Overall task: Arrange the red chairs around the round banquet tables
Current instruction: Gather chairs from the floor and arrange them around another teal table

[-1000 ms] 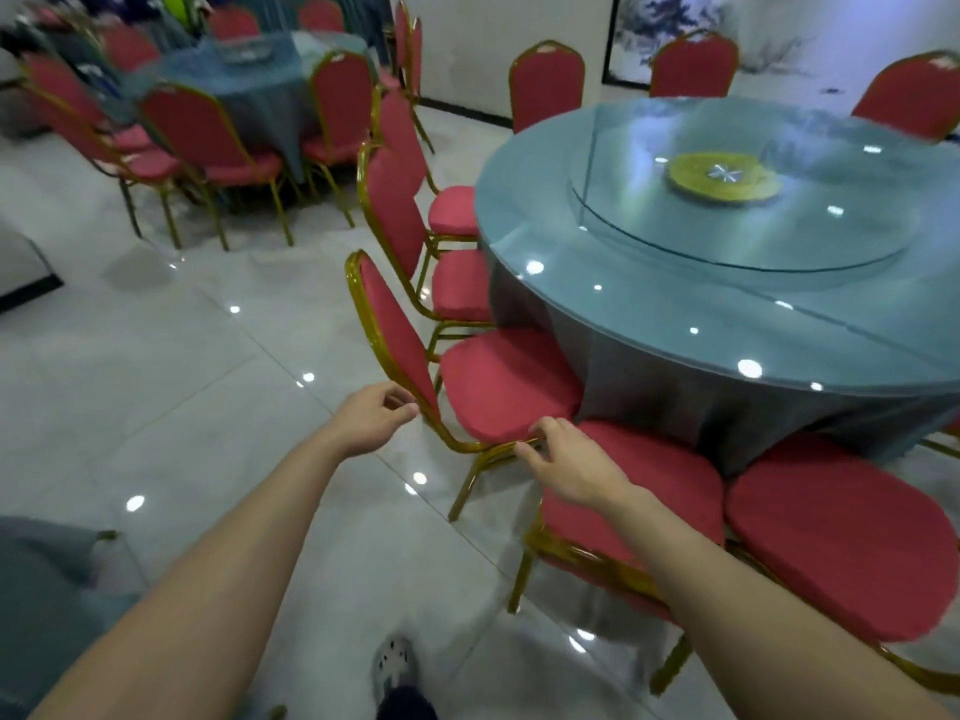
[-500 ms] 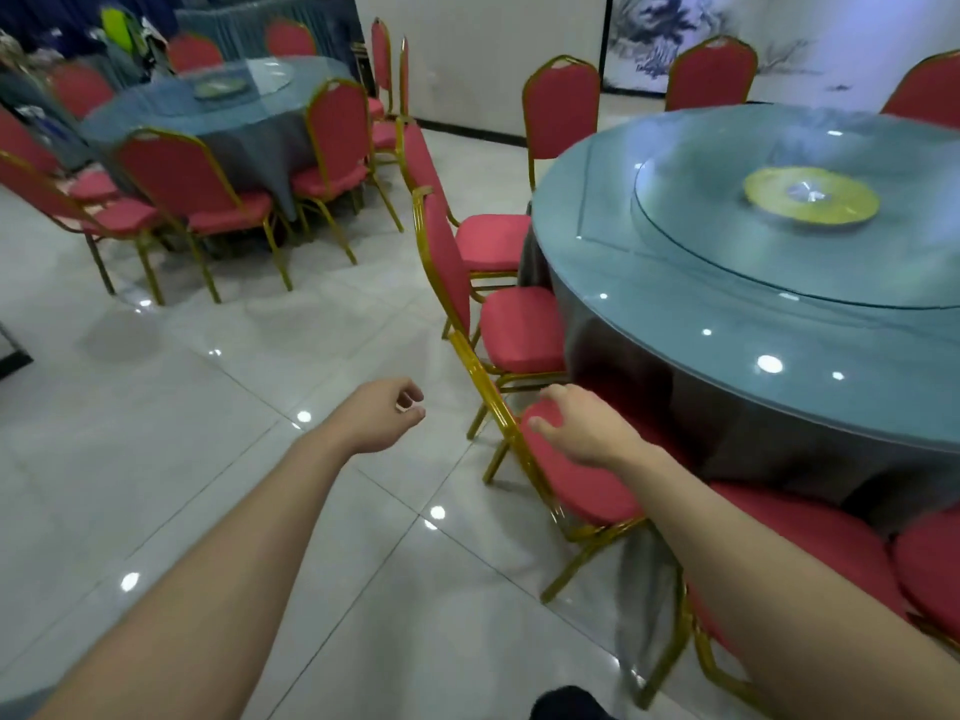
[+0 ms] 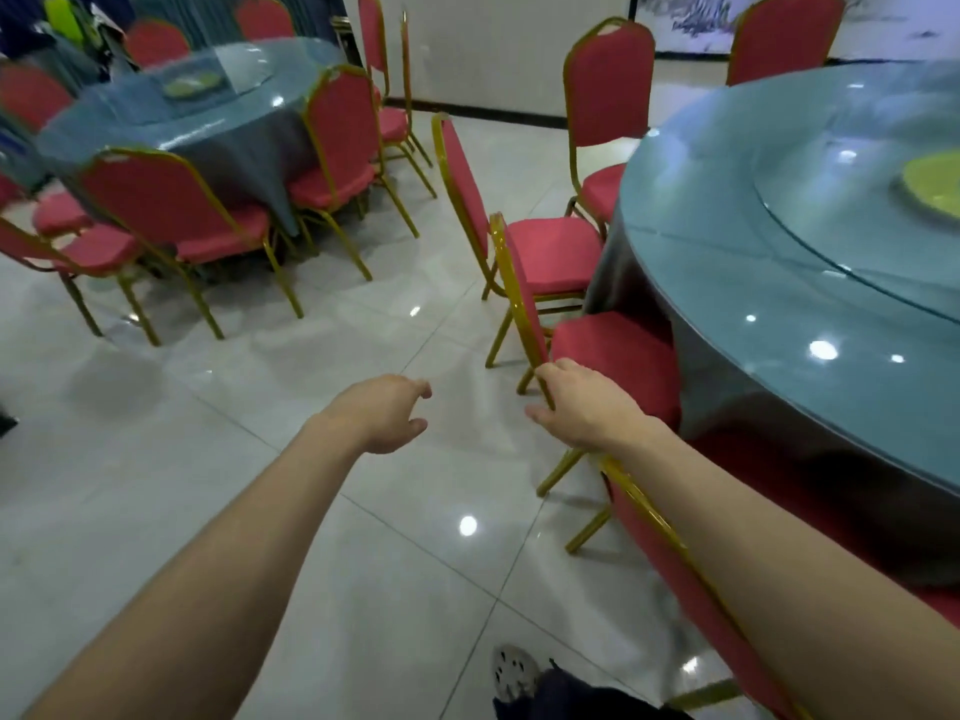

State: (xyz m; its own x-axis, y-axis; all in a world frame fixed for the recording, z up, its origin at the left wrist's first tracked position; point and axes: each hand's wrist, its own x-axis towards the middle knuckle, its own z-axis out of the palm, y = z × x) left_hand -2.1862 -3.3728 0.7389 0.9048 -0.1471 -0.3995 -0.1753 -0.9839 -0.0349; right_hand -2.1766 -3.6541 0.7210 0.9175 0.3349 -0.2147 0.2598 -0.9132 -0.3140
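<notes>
A round banquet table (image 3: pixel 769 283) with a grey-blue cloth and glass top fills the right side. Red chairs with gold frames ring it. My right hand (image 3: pixel 582 407) grips the gold back frame of the nearest-but-one red chair (image 3: pixel 613 350), whose seat is tucked under the table's edge. Another red chair (image 3: pixel 550 252) stands just beyond it, and a third (image 3: pixel 608 101) farther round. A closer red chair (image 3: pixel 691 589) sits under my right forearm. My left hand (image 3: pixel 384 413) hovers over the floor with loosely curled fingers, holding nothing.
A second round table (image 3: pixel 218 127) with several red chairs (image 3: pixel 171 210) stands at the back left. Glossy white tiled floor (image 3: pixel 311 407) lies between the two tables. My shoe (image 3: pixel 511 672) shows at the bottom. A white wall with a painting runs behind.
I have moved left along the table. My right hand went from resting on a seat to gripping the chair's back frame. My left hand has opened a little.
</notes>
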